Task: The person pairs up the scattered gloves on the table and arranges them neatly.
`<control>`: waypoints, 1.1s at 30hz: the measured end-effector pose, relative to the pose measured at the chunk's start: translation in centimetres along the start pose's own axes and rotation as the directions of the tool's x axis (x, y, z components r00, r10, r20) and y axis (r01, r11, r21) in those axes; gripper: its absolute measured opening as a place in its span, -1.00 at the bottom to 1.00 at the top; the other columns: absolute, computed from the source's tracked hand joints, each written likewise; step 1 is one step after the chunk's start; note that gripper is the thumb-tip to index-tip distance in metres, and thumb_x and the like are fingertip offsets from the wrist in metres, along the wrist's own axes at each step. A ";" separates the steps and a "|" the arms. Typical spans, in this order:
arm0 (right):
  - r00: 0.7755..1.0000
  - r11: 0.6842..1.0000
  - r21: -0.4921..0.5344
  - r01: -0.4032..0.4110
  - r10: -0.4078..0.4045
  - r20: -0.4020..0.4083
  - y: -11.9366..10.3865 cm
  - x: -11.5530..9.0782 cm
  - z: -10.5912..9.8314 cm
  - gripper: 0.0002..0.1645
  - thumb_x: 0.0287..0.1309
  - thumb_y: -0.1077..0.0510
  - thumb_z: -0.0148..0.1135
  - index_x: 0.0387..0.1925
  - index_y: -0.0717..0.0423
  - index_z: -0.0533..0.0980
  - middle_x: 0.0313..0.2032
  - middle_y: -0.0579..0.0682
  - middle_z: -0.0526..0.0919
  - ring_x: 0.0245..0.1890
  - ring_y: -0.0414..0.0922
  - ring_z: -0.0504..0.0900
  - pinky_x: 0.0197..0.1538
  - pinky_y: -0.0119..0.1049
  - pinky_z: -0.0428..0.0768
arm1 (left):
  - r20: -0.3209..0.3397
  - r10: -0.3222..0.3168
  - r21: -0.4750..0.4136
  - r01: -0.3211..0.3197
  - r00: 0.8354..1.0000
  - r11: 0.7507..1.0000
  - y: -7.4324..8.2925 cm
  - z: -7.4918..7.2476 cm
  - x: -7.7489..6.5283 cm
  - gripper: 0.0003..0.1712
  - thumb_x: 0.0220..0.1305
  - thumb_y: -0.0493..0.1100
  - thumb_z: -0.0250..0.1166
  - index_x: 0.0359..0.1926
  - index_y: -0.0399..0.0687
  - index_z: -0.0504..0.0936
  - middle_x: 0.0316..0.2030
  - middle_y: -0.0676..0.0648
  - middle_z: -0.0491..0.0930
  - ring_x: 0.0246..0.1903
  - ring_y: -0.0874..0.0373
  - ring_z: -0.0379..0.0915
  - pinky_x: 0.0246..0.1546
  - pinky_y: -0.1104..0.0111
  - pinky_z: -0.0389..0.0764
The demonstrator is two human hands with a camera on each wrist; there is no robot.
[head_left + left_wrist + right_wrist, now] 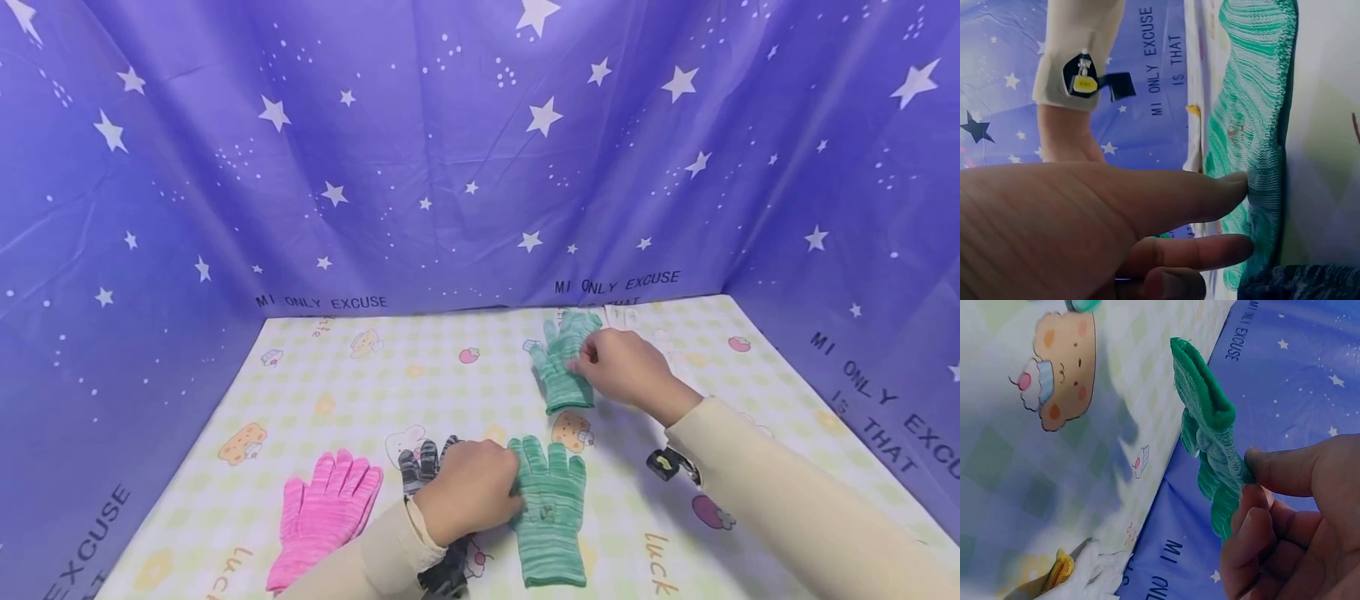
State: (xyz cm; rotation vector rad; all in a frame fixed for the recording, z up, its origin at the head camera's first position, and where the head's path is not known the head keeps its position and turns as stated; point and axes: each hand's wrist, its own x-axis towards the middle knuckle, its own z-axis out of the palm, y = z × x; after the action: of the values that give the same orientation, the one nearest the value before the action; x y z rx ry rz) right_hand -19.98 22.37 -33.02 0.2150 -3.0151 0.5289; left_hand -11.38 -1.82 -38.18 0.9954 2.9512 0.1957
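Observation:
My right hand [633, 371] pinches a mint-green knit glove [566, 392] by its side edge near the back of the table. In the right wrist view this glove [1207, 425] hangs above the cloth, its cuff opening turned upward. A second green glove [551, 525] lies flat at the front, fingers pointing away. At its left edge is my left hand [472, 492]; the left wrist view has thumb and forefinger extended, tips touching the knit with a gap between them. Partly hidden beneath my left hand and forearm lies a black-and-grey glove [420, 467].
A pink glove [330, 508] lies at the front left. White cloth [1088, 572] with a yellow piece [1060, 569] beside it shows past my right hand. The checked tablecloth [420, 383] meets a purple star-printed curtain [450, 167] at the back and sides.

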 end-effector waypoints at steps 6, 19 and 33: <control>0.998 0.999 0.003 0.054 -0.054 -0.036 0.0 -1.7 -0.2 -0.60 0.12 -0.19 0.26 -0.66 -0.10 0.42 -0.71 -0.15 0.43 -0.70 -0.18 0.36 -0.64 -0.29 0.28 | 0.014 -0.004 0.017 0.004 1.000 1.000 0.1 0.1 -0.1 -0.49 -0.02 0.11 0.40 -0.83 0.14 0.31 -0.84 0.14 0.29 -0.83 0.25 0.18 -0.84 0.28 0.22; 0.992 0.996 -0.013 0.092 -0.093 -0.081 0.4 -5.5 -0.7 -0.62 0.09 -0.20 0.29 -0.65 -0.17 0.40 -0.71 -0.22 0.39 -0.71 -0.22 0.31 -0.62 -0.31 0.24 | 0.004 -0.008 0.010 0.008 1.000 1.000 0.1 0.2 -0.1 -0.50 -0.03 0.10 0.40 -0.82 0.14 0.30 -0.84 0.15 0.27 -0.82 0.24 0.18 -0.83 0.27 0.22; 0.995 0.996 -0.051 0.073 -0.076 -0.068 1.9 -9.9 -0.3 -0.65 0.04 -0.20 0.33 -0.64 -0.25 0.38 -0.71 -0.31 0.39 -0.74 -0.28 0.25 -0.65 -0.36 0.20 | 0.004 0.006 0.002 -0.006 1.000 1.000 0.0 0.5 0.1 -0.44 0.04 0.09 0.35 -0.82 0.15 0.19 -0.86 0.17 0.11 -0.85 0.26 0.09 -0.87 0.30 0.18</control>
State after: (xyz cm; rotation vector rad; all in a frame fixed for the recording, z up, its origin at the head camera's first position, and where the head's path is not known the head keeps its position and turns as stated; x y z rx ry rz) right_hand -10.48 25.48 -34.35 0.2977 -2.9349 0.4468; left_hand -11.39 -1.71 -38.66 1.0039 2.9458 0.1910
